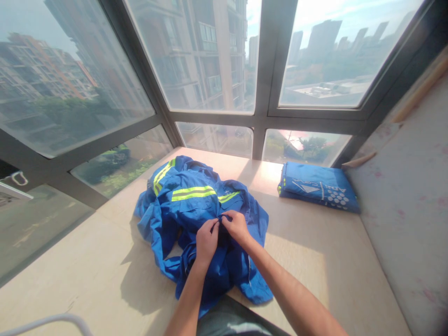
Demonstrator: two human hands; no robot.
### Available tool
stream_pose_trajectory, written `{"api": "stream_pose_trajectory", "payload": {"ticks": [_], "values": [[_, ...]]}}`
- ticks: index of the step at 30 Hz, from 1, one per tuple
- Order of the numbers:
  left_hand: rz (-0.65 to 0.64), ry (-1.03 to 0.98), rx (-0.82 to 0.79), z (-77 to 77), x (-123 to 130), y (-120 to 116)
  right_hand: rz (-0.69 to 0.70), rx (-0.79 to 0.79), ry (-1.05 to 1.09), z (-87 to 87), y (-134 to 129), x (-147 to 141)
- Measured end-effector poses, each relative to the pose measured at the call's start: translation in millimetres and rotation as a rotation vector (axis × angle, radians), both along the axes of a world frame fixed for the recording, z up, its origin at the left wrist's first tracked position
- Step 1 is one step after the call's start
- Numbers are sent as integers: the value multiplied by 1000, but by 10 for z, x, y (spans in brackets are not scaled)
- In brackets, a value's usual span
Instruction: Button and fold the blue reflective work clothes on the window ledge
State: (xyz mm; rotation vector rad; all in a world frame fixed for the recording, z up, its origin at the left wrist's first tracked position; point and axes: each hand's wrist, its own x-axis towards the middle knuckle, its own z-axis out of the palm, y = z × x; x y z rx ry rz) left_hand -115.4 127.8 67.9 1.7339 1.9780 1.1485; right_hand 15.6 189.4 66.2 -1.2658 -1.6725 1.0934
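A blue work jacket (196,212) with yellow-green reflective stripes lies crumpled on the pale ledge (308,261), close in front of me. My left hand (207,239) pinches the jacket's front near its middle line. Right beside it, my right hand (235,225) has thumb and fingers closed on the same front edge. The fingertips of both hands almost meet there. Whether a button or a zip lies between them is too small to tell. The sleeves spread out loosely to either side.
A folded blue garment (317,186) with white print rests at the back right, by the papered wall (413,210). Grey window frames (264,84) border the ledge at the back and left. A pale curved tube (59,318) shows at the lower left.
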Motion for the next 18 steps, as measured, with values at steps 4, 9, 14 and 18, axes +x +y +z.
{"api": "stream_pose_trajectory", "payload": {"ticks": [4,9,14,18], "values": [[51,-39,-2,-33,-82,-11,-101,-86,65,-84,56,-8],[153,-82,0,-8,-355,-74,-148,-81,80,-104,127,217],[261,22,27,61,-773,-227,-196,-44,14,-86,185,625],[259,213,-34,18,-951,-337,-206,7,-85,-48,188,753]]}}
